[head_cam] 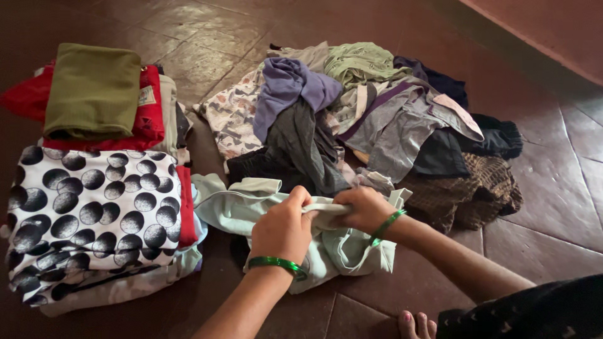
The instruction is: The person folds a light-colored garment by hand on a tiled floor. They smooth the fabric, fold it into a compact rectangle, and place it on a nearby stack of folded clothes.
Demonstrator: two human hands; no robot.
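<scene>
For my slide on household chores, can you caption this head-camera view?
Both hands, left hand and right hand, grip a pale green garment on the floor between folded stacks and an unsorted clothes pile.

quick count: two hands in view, left hand [284,227] and right hand [363,209], one green bangle [276,264] on the left wrist and another bangle [385,226] on the right, so two. one pale green shirt [248,210] on the floor [553,201]. two folded stacks: one with a spotted cloth [91,213] on top, one with an olive cloth [94,91] over a red cloth [149,107]. one loose pile [377,119], too tangled to count. a few toes [416,325] at the bottom edge.
</scene>
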